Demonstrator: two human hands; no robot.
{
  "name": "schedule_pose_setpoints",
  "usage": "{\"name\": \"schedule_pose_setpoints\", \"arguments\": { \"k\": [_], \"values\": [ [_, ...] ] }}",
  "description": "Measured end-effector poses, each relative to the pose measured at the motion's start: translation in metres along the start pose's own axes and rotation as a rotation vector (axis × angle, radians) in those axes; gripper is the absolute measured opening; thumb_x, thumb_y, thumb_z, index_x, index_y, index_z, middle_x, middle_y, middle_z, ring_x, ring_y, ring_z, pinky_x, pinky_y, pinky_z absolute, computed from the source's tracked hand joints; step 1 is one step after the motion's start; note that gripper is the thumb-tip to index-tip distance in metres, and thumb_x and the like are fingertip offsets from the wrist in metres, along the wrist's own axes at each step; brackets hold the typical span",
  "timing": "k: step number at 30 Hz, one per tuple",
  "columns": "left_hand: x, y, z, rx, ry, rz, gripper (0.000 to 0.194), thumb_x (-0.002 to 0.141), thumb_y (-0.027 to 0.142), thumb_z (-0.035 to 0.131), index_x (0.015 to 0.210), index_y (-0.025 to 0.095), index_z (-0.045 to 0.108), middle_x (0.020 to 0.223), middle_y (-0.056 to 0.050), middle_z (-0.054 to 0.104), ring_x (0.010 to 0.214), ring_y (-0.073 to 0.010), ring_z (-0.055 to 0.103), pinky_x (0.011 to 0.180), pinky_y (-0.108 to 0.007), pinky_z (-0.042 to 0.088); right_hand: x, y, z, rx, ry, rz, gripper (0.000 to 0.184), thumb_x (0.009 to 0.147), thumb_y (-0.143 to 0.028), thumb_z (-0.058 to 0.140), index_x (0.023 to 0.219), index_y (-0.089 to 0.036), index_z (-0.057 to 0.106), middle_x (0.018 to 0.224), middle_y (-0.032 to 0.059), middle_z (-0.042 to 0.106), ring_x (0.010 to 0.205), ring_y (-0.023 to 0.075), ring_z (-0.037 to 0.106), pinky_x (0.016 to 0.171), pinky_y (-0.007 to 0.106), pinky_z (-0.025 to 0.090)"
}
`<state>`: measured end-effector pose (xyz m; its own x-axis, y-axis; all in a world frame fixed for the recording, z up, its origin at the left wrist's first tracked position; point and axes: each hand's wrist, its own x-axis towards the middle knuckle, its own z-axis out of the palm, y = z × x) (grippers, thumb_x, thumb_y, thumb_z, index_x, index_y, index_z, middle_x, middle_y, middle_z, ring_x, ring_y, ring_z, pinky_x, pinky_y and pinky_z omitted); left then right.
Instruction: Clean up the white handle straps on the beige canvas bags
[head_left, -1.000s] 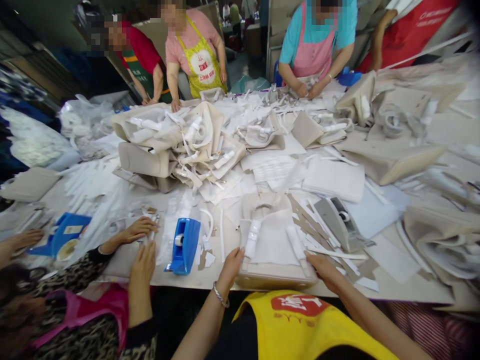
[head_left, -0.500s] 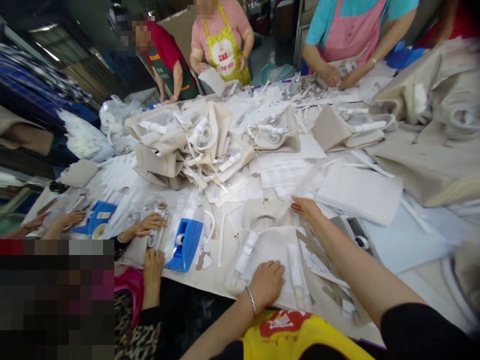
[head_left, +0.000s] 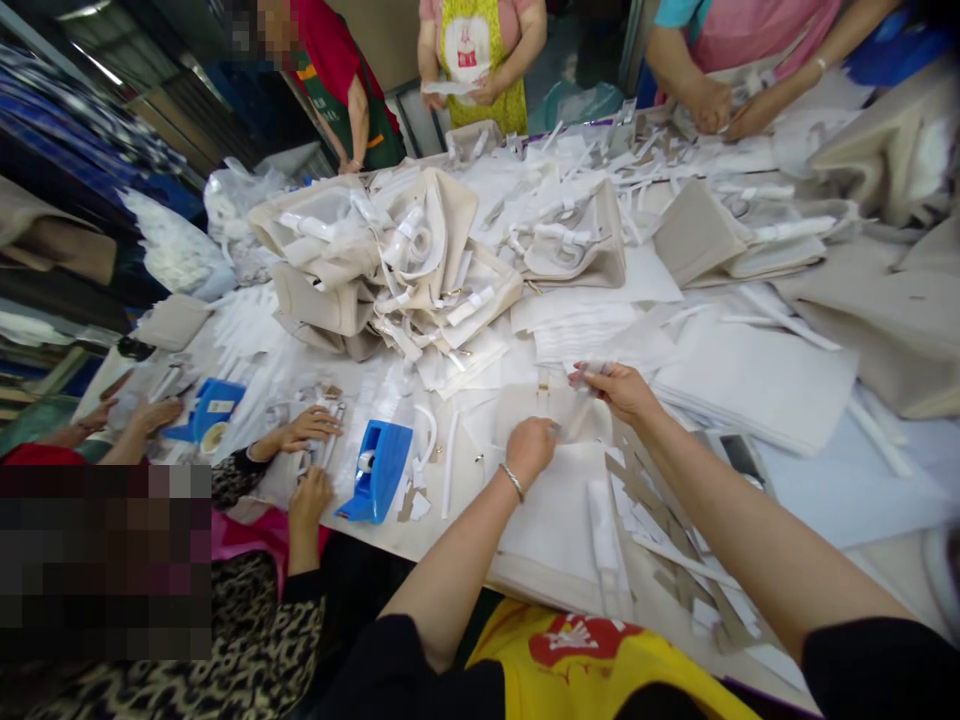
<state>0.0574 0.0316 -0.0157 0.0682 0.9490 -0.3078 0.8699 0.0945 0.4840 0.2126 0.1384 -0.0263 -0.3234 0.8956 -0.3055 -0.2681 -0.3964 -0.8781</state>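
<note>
- In the head view, your left grip (head_left: 531,448), with a silver bracelet (head_left: 513,482) at the wrist, is at the centre of the frame, fingers curled in low over the upper part of the beige bag (head_left: 517,408); you cannot tell from here whether they have hold of anything.
- Your right grip (head_left: 621,392) is just right of centre, thumb and fingertips brought together on a translucent film (head_left: 579,402), which hangs toward your left fingers.
- The bag lies flat on the desk (head_left: 431,540) at lower centre, in front of you, a white sheet (head_left: 551,500) over it and a white-wrapped strip (head_left: 604,535) along its right side.
- Your yellow apron (head_left: 517,660), at the bottom of the frame, bears a red patch (head_left: 581,638) with white marks too distorted to read.
- At the top centre, a co-worker's yellow apron (head_left: 512,115) has a white circle with small red print you can't make out; the green apron (head_left: 330,110) at upper left carries pale lettering, equally unreadable.
- Left of your bag stands a blue tape dispenser (head_left: 381,470); farther left, a second blue dispenser (head_left: 199,420) wears a white label (head_left: 220,406) too small to read.
- A pile of beige bags (head_left: 330,300) fills upper centre-left, and a white stack (head_left: 757,380) lies right of your right grip.
</note>
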Motion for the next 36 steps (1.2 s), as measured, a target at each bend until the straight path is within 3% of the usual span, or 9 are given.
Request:
{"name": "schedule_pose_setpoints", "arguments": {
  "k": [3,9,13,19,23,25,27,31,36],
  "values": [
    [0.031,-0.009,0.011,-0.07,-0.23,-0.033,0.022,0.068,0.026,0.051,0.083,0.013,0.06,0.079,-0.005,0.061,0.073,-0.0161,0.052,0.069,-0.026,0.04,-0.007,-0.005,0.015,-0.025,-0.048,-0.001,0.033,0.059,-0.026,0.069,0.088,-0.013,0.061,0.085,0.0073,0.064,0.073,0.0172,0.061,0.069,0.029,0.048],
    [0.046,-0.024,0.028,-0.124,-0.344,-0.026,0.027,0.065,0.034,0.054,0.079,0.013,0.062,0.072,0.0,0.061,0.062,-0.0109,0.051,0.055,-0.019,0.039,-0.009,-0.004,0.025,0.073,0.006,0.006,0.034,0.061,-0.026,0.068,0.092,-0.015,0.058,0.086,0.007,0.064,0.072,0.0172,0.061,0.068,0.031,0.05],
    [0.049,-0.025,0.031,-0.085,-0.352,-0.085,0.028,0.065,0.033,0.052,0.081,0.013,0.063,0.072,-0.003,0.062,0.064,-0.0136,0.053,0.055,-0.021,0.039,-0.008,-0.005,0.022,0.008,-0.069,0.022,0.036,0.062,-0.029,0.067,0.093,-0.015,0.059,0.084,0.0071,0.065,0.078,0.0179,0.059,0.075,0.033,0.047],
    [0.053,-0.016,0.03,0.014,-0.322,-0.149,0.027,0.064,0.031,0.053,0.082,0.013,0.064,0.086,-0.012,0.063,0.084,-0.0216,0.056,0.069,-0.026,0.041,-0.018,-0.014,0.016,0.013,-0.11,-0.007,0.034,0.058,-0.024,0.069,0.089,-0.016,0.059,0.091,0.0074,0.063,0.091,0.0201,0.056,0.084,0.034,0.042],
    [0.053,-0.011,0.028,0.07,-0.31,-0.153,0.027,0.064,0.028,0.053,0.084,0.013,0.063,0.091,-0.014,0.061,0.089,-0.0241,0.055,0.073,-0.03,0.042,-0.014,-0.025,0.008,0.21,0.021,0.042,0.028,0.065,-0.024,0.062,0.091,-0.018,0.054,0.08,0.0047,0.065,0.08,0.0193,0.06,0.08,0.037,0.046],
    [0.053,-0.009,0.028,0.097,-0.298,-0.15,0.026,0.065,0.027,0.052,0.085,0.013,0.062,0.092,-0.016,0.061,0.089,-0.0252,0.055,0.074,-0.032,0.043,-0.011,-0.031,0.001,0.283,0.14,0.002,0.023,0.064,-0.019,0.062,0.086,-0.019,0.054,0.081,0.0029,0.065,0.076,0.0182,0.06,0.081,0.037,0.046],
    [0.053,-0.008,0.028,0.12,-0.286,-0.145,0.025,0.066,0.026,0.051,0.084,0.012,0.062,0.092,-0.016,0.061,0.089,-0.0256,0.055,0.075,-0.033,0.043,-0.011,-0.038,-0.005,0.295,0.172,-0.053,0.024,0.063,-0.015,0.062,0.085,-0.019,0.054,0.081,0.0019,0.064,0.075,0.017,0.06,0.085,0.036,0.044],
    [0.054,-0.007,0.029,0.142,-0.285,-0.134,0.024,0.068,0.025,0.051,0.082,0.009,0.061,0.09,-0.017,0.061,0.088,-0.0241,0.056,0.075,-0.03,0.043,-0.024,-0.055,-0.012,0.269,0.083,-0.152,0.027,0.069,-0.024,0.057,0.095,-0.021,0.053,0.077,0.0011,0.064,0.078,0.0151,0.059,0.091,0.036,0.039],
    [0.056,-0.01,0.032,0.157,-0.278,-0.149,0.026,0.071,0.023,0.05,0.088,0.006,0.059,0.094,-0.018,0.06,0.09,-0.023,0.055,0.076,-0.029,0.042,-0.052,-0.111,-0.018,0.148,0.045,-0.395,0.035,0.073,-0.036,0.052,0.107,-0.03,0.047,0.104,-0.0002,0.057,0.098,0.0146,0.052,0.095,0.037,0.034]
  ]
}}
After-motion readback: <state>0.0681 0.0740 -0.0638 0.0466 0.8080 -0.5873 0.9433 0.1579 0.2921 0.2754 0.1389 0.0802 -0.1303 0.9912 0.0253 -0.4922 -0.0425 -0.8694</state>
